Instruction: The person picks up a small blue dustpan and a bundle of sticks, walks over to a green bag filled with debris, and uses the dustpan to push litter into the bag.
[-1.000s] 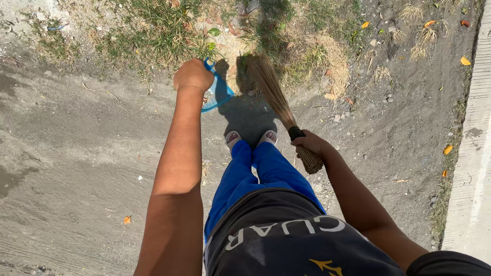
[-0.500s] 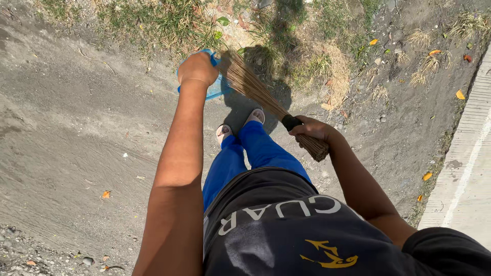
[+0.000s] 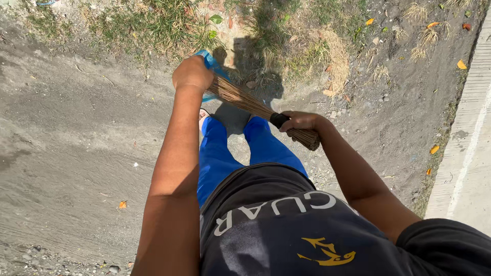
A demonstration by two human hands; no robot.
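Patchy grass [image 3: 148, 25], scattered orange leaves [image 3: 462, 64], a pale concrete strip [image 3: 468, 168], perhaps a curb, at right.

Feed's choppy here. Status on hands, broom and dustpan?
Left hand gripping blue dustpan. Right hand gripping broom, bristles at the pan. Grass just beyond; nothing blocking.

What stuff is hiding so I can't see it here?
Head view, the only one:
- Blue dustpan: mostly behind the left hand; its inside is hidden.
- Stick broom: bristle tips vanish behind that hand and arm; the right hand covers part of the bundle.
- Feet: mostly hidden by the blue trousers.
- Orange leaves: too small for detail.
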